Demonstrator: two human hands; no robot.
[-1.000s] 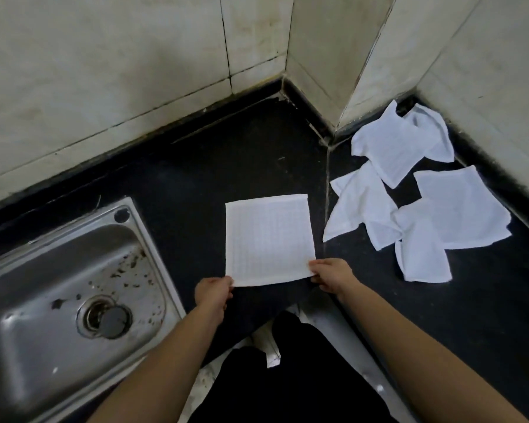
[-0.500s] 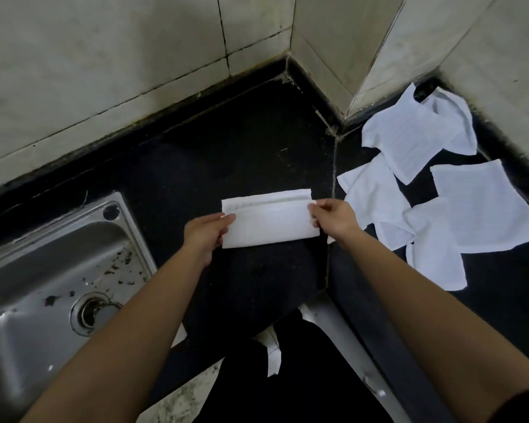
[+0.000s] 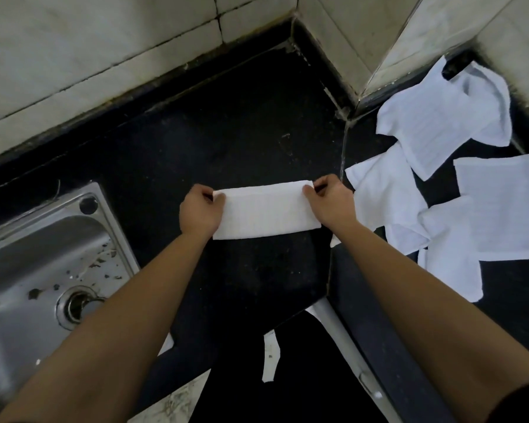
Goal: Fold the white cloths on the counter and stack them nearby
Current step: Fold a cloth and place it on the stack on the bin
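The black counter [image 3: 242, 132] carries a folded white cloth [image 3: 266, 210] at its middle. On its right part loose white cloths [image 3: 434, 126] lie overlapping, and a steel sink [image 3: 19, 270] is set into its left end.

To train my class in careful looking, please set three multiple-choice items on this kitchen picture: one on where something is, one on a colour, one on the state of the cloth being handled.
1. Where is the sink relative to the held cloth?
A. to its left
B. to its right
C. behind it, by the wall

2. What colour is the counter?
A. white
B. black
C. green

3. What state is the held cloth in?
A. crumpled in a ball
B. spread out in one layer
C. folded into a long strip

Answers:
1 A: the sink lies on its left.
2 B: the bare surface shows black.
3 C: the left hand and right hand pinch the ends of a narrow doubled strip.
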